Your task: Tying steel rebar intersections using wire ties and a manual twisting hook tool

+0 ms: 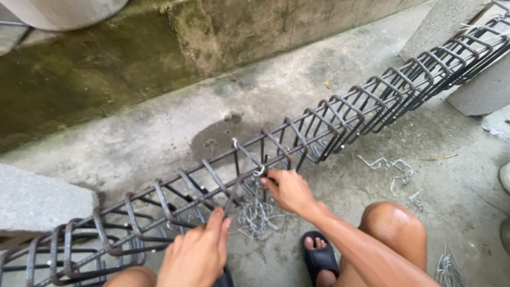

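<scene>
A long rebar cage (pixel 319 130) of ribbed, rust-dark bars and rectangular stirrups runs diagonally over the rough concrete floor (pixel 159 133), its ends resting on grey concrete blocks (pixel 37 199). Behind the cage rises a mossy, stained concrete wall (pixel 106 64). At the cage's near side, the left hand (pixel 197 254) closes on a stirrup, fingers wrapped round the bar. The right hand (pixel 287 190) pinches a thin, bright tie wire (pixel 249 158) looped over the top bar at mid-cage. Beneath the cage lies a tangle of loose wire pieces (pixel 257 217); more bent wires (pixel 390 169) are scattered right of it.
</scene>
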